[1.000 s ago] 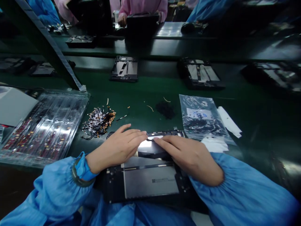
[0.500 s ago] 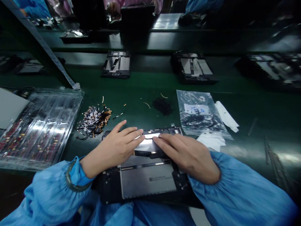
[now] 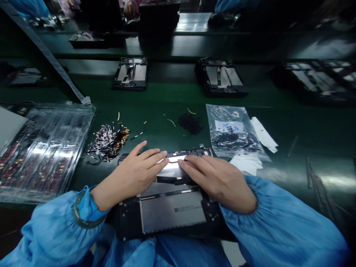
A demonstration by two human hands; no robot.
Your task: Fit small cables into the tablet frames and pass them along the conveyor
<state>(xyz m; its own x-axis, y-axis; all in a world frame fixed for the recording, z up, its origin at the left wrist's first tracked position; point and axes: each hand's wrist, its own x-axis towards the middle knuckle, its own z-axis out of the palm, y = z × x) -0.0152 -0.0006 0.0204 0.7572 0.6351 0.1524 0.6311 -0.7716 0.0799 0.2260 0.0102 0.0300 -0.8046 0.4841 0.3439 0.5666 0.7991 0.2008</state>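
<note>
In the head view, my left hand (image 3: 136, 168) lies over the upper left of a black electronic device unit (image 3: 169, 170), its fingers stretched out and apart, tips on the shiny upper edge. My right hand (image 3: 219, 180) rests on the upper right of that unit with extended fingers, the fingertips touching a bright strip near the middle. The thumb of the right hand is hidden, and any small part under the fingertips cannot be made out. Closer to my body lies another black unit with a grey metal panel (image 3: 172, 213) bearing a printed code.
Left are a clear compartment tray (image 3: 52, 148) of small parts and a pile of short cables (image 3: 108, 142). Ahead lies a heap of tiny black pieces (image 3: 190, 123). A plastic bag (image 3: 230, 128) and white paper (image 3: 263, 134) lie right. Device units (image 3: 131, 74) sit further back.
The whole view has shifted slightly, so things sit a little further left and higher. Both hands stay in nearly the same place on the unit.
</note>
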